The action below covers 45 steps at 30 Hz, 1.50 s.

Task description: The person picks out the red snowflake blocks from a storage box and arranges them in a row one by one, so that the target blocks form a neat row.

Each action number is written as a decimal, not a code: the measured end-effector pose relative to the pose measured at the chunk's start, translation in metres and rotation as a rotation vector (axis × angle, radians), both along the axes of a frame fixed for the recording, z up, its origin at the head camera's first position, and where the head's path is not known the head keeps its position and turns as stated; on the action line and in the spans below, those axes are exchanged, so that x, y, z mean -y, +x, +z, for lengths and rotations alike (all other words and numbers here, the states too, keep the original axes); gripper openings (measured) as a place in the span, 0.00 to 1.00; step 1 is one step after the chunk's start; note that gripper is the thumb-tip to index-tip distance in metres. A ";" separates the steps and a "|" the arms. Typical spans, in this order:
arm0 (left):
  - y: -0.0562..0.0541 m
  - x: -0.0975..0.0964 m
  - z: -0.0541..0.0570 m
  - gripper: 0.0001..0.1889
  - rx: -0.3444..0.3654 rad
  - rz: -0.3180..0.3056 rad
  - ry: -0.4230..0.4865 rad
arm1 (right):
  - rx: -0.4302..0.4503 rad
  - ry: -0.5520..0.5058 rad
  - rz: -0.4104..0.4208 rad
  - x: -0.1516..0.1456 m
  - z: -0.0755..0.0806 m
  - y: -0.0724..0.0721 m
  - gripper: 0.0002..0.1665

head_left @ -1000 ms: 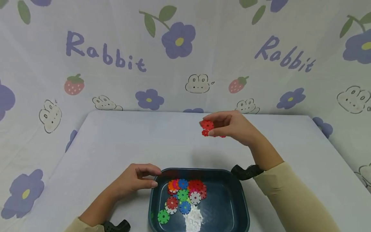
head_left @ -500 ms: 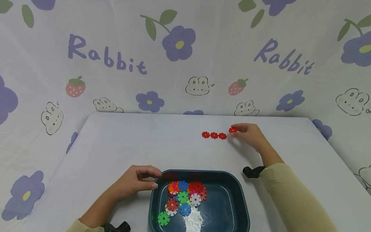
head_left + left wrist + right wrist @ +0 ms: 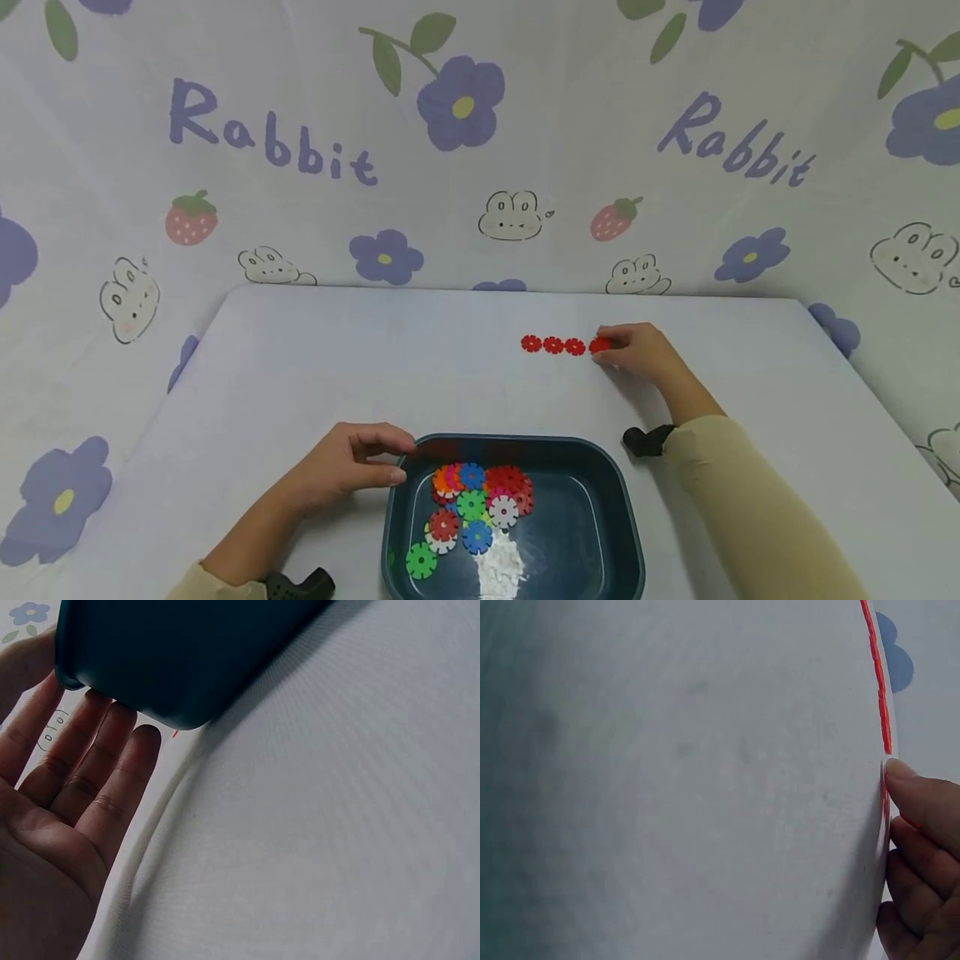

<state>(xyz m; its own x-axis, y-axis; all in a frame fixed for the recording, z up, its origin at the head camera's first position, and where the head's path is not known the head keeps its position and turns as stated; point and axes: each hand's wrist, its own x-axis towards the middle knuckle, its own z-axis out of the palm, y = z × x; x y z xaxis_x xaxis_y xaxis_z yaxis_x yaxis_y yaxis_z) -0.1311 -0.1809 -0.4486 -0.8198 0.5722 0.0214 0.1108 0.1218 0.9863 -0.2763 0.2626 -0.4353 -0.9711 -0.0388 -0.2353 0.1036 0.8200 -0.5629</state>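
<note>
In the head view my right hand (image 3: 637, 354) pinches a red notched plastic disc (image 3: 598, 345) between thumb and fingers, low over the white table. Just left of it, three matching red discs (image 3: 553, 345) lie flat in a row. The right wrist view shows this row edge-on as a thin red line (image 3: 877, 671), with my thumb at its near end. My left hand (image 3: 352, 462) holds the upper left corner of a dark blue-green tray (image 3: 517, 438) by the rim. Seen from the left wrist, several fingers reach under the tray's lip.
Inside the tray, a loose pile of colored notched discs (image 3: 472, 504) gathers toward the left: red, green, blue, white and orange. A shiny reflection crosses the tray floor. Behind the table (image 3: 360, 367) hangs a printed cloth (image 3: 315, 58) with flowers, rabbits and strawberries.
My right hand has moved right from above the row to its right end and lowered the red disc toward the table. The left hand has stayed at the tray corner.
</note>
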 end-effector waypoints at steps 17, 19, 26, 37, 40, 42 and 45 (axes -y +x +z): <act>0.001 0.000 0.001 0.15 0.022 0.007 -0.008 | -0.004 0.082 0.041 0.001 -0.001 -0.005 0.32; 0.001 0.000 0.001 0.15 0.024 0.005 -0.006 | -0.007 0.084 0.041 0.001 -0.001 -0.005 0.31; 0.001 0.000 0.000 0.15 0.022 0.002 0.000 | -0.018 0.085 0.049 0.002 -0.001 -0.006 0.29; 0.001 0.000 0.002 0.14 0.025 0.009 -0.004 | -0.043 0.096 0.055 0.006 0.001 -0.003 0.27; 0.001 0.000 0.001 0.14 0.020 0.008 -0.004 | -0.048 0.102 0.064 0.007 0.002 -0.003 0.27; 0.000 0.000 0.000 0.14 0.017 0.007 -0.003 | -0.053 0.106 0.064 0.007 0.001 -0.002 0.27; 0.000 0.000 -0.001 0.14 0.011 0.000 0.001 | -0.052 0.105 0.062 0.007 0.001 -0.002 0.27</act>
<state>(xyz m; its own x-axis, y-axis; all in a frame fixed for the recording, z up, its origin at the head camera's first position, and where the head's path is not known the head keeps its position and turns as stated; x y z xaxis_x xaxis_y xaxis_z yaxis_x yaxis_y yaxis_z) -0.1312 -0.1810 -0.4499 -0.8200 0.5723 0.0128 0.0998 0.1208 0.9876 -0.2783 0.2556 -0.4344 -0.9786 -0.0773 -0.1906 0.0234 0.8789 -0.4765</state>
